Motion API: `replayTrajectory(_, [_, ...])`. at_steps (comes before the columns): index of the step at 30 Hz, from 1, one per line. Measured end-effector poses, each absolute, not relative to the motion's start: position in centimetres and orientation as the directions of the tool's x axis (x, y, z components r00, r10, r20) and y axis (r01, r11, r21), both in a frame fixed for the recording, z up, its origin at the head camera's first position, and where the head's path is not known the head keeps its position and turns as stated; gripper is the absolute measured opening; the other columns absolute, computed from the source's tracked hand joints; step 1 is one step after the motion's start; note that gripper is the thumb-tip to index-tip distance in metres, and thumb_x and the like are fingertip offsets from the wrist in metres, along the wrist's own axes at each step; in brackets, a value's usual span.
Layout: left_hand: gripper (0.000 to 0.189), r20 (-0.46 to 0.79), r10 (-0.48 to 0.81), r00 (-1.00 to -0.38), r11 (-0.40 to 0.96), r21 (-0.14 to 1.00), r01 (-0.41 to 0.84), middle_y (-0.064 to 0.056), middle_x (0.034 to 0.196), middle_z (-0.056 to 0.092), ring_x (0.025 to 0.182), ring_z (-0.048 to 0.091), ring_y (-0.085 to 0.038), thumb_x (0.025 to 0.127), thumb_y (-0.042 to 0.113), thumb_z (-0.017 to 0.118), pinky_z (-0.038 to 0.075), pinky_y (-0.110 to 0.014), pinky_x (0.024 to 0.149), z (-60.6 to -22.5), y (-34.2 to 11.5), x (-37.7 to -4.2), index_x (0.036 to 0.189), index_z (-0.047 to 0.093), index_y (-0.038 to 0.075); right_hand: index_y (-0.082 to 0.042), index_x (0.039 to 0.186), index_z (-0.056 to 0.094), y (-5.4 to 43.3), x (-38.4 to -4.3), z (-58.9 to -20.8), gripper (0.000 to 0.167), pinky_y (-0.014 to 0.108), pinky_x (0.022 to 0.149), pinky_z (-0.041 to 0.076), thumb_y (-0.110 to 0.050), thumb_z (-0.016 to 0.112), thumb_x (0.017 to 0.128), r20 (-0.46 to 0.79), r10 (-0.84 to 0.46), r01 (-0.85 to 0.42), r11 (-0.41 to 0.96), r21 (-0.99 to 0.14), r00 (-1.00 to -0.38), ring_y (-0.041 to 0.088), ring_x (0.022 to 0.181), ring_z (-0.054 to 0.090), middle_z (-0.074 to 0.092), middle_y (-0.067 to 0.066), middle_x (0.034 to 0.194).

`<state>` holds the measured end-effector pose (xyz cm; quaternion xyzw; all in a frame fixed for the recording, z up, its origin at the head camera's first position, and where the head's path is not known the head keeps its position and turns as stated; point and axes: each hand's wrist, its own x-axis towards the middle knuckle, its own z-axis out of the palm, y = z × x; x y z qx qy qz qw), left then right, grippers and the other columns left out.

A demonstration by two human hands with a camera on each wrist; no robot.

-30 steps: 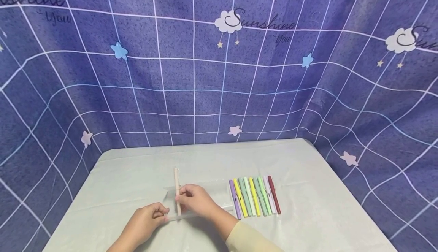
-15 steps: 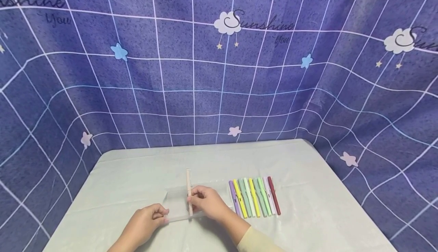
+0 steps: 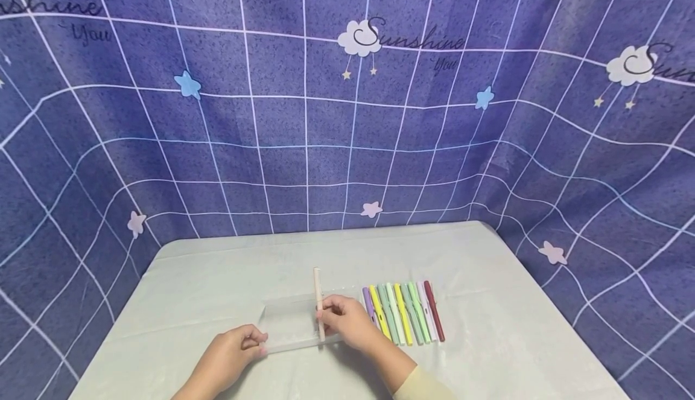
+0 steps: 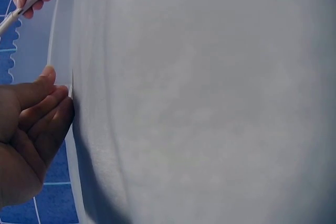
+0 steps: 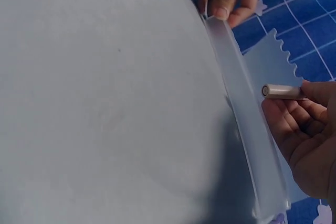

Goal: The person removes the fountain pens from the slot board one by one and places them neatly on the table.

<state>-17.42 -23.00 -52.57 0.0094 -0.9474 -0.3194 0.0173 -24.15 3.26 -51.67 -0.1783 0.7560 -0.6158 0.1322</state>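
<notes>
My right hand (image 3: 349, 326) pinches a pale beige pen (image 3: 318, 288) between thumb and fingers, held over a clear plastic tray (image 3: 288, 347). The right wrist view shows the pen's round end (image 5: 266, 91) pointing across the tray's front wall (image 5: 244, 106). A wavy, notched edge (image 5: 289, 56) runs along the tray's far side. At the near left corner my left hand (image 3: 230, 353) grips the tray with thumb and fingertips, also visible in the left wrist view as fingers (image 4: 50, 114) at its end. My right hand hides part of the tray.
Just right of the tray lies a side-by-side row of capped pens in purple, yellow, greens, lilac and dark red (image 3: 434, 312). They rest on a pale cloth-covered table (image 3: 505, 327). A blue grid-patterned curtain (image 3: 304, 116) stands behind and at both sides.
My right hand has moved to the right along the tray with the beige pen, which stays in its pinch. The left hand keeps its place on the tray corner.
</notes>
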Motion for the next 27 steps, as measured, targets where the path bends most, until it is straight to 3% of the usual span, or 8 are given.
replayTrajectory(15, [0.015, 0.002, -0.025, -1.0, 0.779, 0.627, -0.019, 0.011, 0.084, 0.074, 0.085, 0.07, -0.01, 0.078, 0.022, 0.08, 0.055, -0.043, 0.085, -52.6, -23.0, -17.3, 0.088, 0.068, 0.025, 0.003, 0.107, 0.065, 6.8, -24.4, -51.6, 0.022, 0.038, 0.074, 0.061, -0.015, 0.064, 0.096, 0.028, -0.391, -0.106, 0.179, -0.978, -0.92, 0.027, 0.086, 0.07, 0.071, 0.02, 0.099])
replayTrajectory(27, [0.016, 0.026, -0.018, -1.0, 0.783, 0.622, 0.002, 0.012, 0.085, 0.074, 0.082, 0.07, -0.007, 0.077, 0.023, 0.081, 0.056, -0.039, 0.083, -52.5, -23.0, -17.4, 0.087, 0.068, 0.025, 0.008, 0.11, 0.065, 9.6, -24.3, -50.9, 0.027, 0.043, 0.071, 0.062, -0.015, 0.066, 0.094, 0.006, -0.381, -0.079, 0.177, -0.981, -0.925, 0.03, 0.078, 0.072, 0.07, 0.026, 0.098])
